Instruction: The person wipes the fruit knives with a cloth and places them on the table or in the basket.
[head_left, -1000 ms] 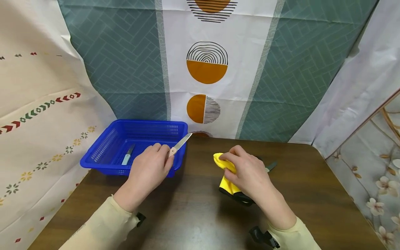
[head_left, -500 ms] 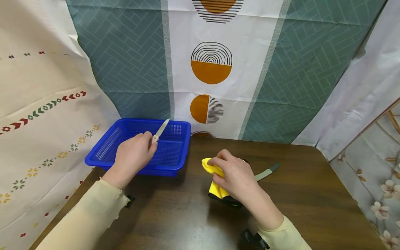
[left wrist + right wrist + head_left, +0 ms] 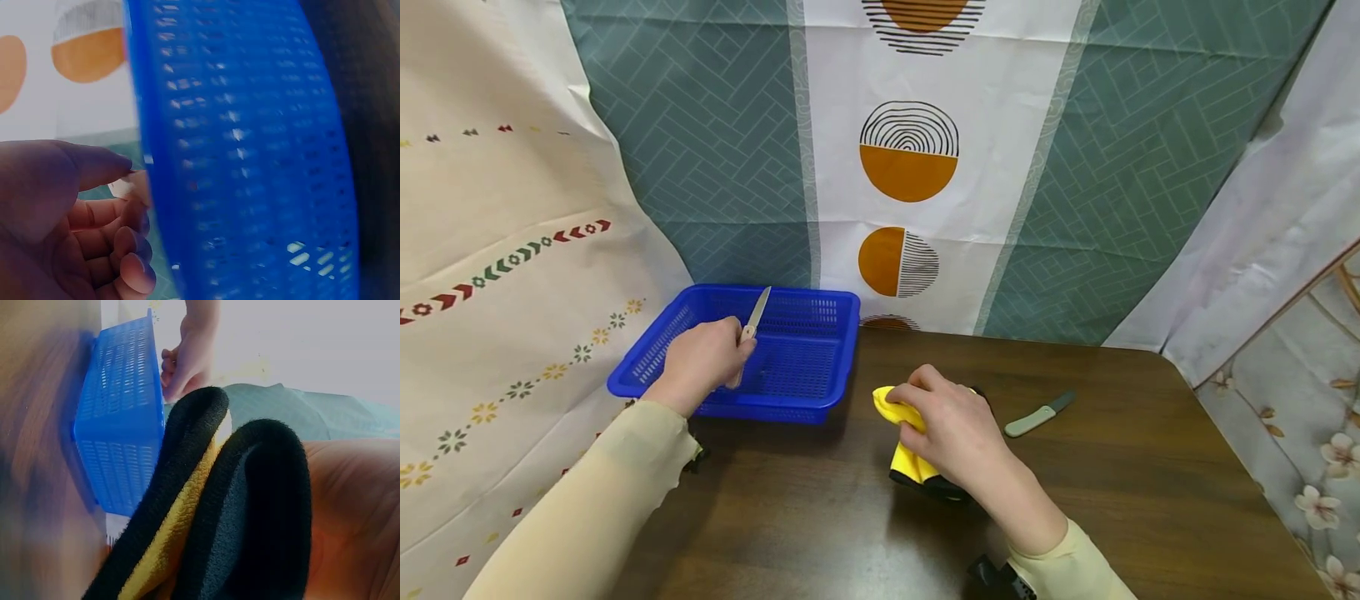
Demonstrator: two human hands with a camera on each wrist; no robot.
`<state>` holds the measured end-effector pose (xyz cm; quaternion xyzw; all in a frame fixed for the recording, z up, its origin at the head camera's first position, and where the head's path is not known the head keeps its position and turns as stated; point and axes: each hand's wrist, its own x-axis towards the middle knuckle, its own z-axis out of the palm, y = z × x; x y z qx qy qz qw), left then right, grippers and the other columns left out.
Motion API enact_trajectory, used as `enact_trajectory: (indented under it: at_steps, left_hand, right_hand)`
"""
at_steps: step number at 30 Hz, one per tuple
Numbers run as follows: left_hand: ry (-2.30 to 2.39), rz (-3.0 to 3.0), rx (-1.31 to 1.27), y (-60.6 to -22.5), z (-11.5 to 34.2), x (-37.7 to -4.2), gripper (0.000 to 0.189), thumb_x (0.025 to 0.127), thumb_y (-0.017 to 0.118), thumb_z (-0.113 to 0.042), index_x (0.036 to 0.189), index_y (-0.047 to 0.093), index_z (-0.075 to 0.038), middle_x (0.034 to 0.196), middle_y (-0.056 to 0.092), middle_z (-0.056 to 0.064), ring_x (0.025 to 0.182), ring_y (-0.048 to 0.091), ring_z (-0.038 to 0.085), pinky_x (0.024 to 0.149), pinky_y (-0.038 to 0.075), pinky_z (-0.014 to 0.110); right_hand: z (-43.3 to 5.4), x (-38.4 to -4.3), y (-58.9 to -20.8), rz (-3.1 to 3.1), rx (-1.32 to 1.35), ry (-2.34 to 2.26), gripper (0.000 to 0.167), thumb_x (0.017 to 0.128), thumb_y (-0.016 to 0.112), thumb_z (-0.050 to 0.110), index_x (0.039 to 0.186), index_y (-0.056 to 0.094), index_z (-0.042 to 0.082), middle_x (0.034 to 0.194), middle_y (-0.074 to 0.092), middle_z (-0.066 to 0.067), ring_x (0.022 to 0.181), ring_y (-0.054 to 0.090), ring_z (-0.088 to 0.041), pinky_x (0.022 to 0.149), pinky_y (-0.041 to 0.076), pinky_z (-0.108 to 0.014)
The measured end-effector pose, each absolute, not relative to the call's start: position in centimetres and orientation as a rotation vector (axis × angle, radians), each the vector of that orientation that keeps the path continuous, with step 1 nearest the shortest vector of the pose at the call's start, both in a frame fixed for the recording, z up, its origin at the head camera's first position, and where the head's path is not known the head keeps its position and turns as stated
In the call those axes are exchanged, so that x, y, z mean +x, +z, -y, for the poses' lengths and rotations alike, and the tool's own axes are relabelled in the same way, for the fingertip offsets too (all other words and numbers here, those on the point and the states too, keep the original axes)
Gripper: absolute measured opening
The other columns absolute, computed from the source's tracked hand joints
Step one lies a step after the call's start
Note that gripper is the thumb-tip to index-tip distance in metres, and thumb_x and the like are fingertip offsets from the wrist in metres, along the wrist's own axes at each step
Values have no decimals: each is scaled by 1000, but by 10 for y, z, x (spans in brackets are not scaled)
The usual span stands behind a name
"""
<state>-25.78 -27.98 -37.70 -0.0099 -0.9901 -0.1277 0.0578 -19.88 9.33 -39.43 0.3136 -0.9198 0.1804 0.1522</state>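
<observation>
My left hand (image 3: 703, 358) grips a small knife (image 3: 760, 310) with a pale pinkish-beige handle, its bare blade pointing up and away. This hand is over the left part of a blue plastic basket (image 3: 801, 410). In the left wrist view, thumb and curled fingers close on the handle (image 3: 139, 187) beside the basket wall (image 3: 244, 150). My right hand (image 3: 958, 429) pinches a folded yellow cloth (image 3: 910, 462) with black edging above the table. Its thick black borders (image 3: 275, 487) fill the right wrist view. Right of that hand, a knife with a light green handle (image 3: 1032, 422) lies on the table.
The brown wooden table (image 3: 820, 517) runs up to a patterned curtain (image 3: 1037, 275) at the back. A cream cloth (image 3: 512, 333) hangs along the left side. Pale floral fabric (image 3: 1300, 433) covers the right side.
My left hand has carried the beige-handled knife leftward over the basket, now covering the light-handled knife seen inside. My right hand and cloth have shifted left, uncovering the green-handled knife.
</observation>
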Motion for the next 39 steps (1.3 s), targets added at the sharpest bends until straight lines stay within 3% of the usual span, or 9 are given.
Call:
enact_trajectory:
  at_steps: [7, 11, 16, 28, 39]
  left_hand:
    - [-363, 3111, -1, -389, 289, -272, 41, 111, 57, -33, 79, 69, -11, 69, 70, 1, 70, 66, 30, 66, 53, 50]
    - [-306, 3137, 12, -394, 292, -279, 47, 109, 60, -32, 68, 71, -13, 78, 73, 10, 73, 67, 34, 68, 56, 56]
    - [-278, 3202, 77, -400, 293, -284, 49, 110, 62, -33, 67, 72, -11, 87, 72, 16, 78, 66, 36, 71, 57, 58]
    - [-264, 3326, 100, -404, 296, -283, 39, 106, 63, -23, 72, 73, -6, 78, 64, 11, 73, 60, 29, 66, 51, 46]
    - [-310, 3390, 113, -407, 302, -289, 43, 106, 63, -23, 67, 70, -8, 74, 66, 9, 73, 63, 28, 72, 52, 47]
  right_hand:
    - [-94, -201, -396, 2649, 890, 532, 31, 91, 83, 14, 120, 82, 25, 114, 64, 1, 80, 62, -18, 67, 50, -37]
    - [-96, -202, -396, 2656, 877, 536, 31, 91, 84, 14, 120, 82, 24, 114, 64, 0, 80, 62, -18, 68, 51, -38]
    - [-98, -204, -396, 2664, 866, 546, 32, 90, 84, 14, 121, 82, 24, 114, 64, 0, 82, 63, -19, 69, 51, -38]
    - [-102, -206, -393, 2662, 855, 570, 32, 90, 84, 14, 121, 81, 22, 116, 64, -2, 83, 63, -20, 69, 50, -37]
    - [-104, -207, -393, 2663, 842, 569, 33, 89, 82, 12, 120, 81, 21, 117, 65, -2, 84, 64, -20, 69, 51, -37]
